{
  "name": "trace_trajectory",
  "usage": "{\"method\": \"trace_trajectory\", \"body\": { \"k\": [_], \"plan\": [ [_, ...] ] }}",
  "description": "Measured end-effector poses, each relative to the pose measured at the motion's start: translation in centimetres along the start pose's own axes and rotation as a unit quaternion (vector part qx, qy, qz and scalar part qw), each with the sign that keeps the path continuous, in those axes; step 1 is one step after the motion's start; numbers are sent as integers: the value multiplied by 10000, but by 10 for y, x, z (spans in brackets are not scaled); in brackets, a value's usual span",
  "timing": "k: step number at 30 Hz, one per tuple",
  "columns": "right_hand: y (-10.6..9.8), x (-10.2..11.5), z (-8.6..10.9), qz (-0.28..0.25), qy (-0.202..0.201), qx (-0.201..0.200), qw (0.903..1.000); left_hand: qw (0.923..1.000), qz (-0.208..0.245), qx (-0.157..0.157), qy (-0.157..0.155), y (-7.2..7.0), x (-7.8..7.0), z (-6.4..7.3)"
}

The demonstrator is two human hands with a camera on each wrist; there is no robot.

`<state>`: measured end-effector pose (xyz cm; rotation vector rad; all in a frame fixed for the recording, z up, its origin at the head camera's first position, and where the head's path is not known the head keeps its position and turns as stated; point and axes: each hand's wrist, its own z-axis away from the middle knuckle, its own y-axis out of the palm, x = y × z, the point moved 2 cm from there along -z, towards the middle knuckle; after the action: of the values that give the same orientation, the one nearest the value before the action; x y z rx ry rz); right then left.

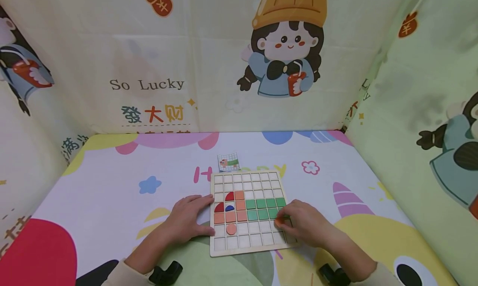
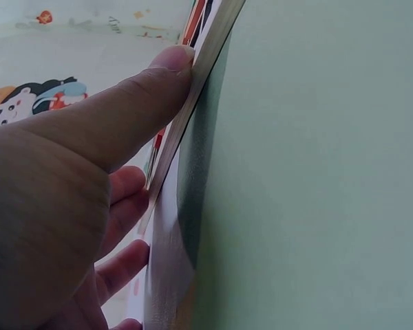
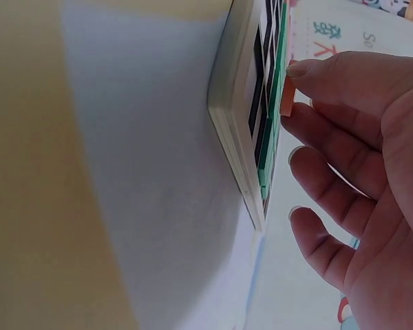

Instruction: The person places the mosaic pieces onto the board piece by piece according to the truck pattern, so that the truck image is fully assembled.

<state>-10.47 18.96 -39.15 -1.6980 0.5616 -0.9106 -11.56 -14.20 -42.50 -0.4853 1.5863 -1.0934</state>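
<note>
A wooden grid board (image 1: pixel 211 246) with white squares lies on the printed cloth. Green square tiles (image 1: pixel 262 204) fill part of two rows at its right. Salmon tiles (image 1: pixel 240 205), red curved pieces (image 1: pixel 219 207), a blue half-round piece (image 1: pixel 229 208) and a salmon disc (image 1: pixel 231 229) sit at the left. My left hand (image 1: pixel 183 219) rests against the board's left edge, thumb and fingertips touching it. Over the right side, my right hand (image 1: pixel 308 226) pinches a small orange piece (image 3: pixel 287 96) between thumb and index finger, just below the green tiles.
A small picture card (image 1: pixel 229 162) with a coloured grid pattern lies behind the board's far edge. Patterned cloth covers the table (image 1: pixel 179 153), and printed fabric walls (image 1: pixel 209 62) stand at the back and both sides.
</note>
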Motion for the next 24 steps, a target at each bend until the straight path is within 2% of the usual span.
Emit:
{"method": "trace_trajectory", "body": {
  "k": [10,24],
  "plan": [
    [6,0,1,-112,65,93,9999,10000,1,-28,12,1,2,-1],
    [6,2,3,-254,-140,86,9995,10000,25,-15,51,1,1,1]
  ]
}}
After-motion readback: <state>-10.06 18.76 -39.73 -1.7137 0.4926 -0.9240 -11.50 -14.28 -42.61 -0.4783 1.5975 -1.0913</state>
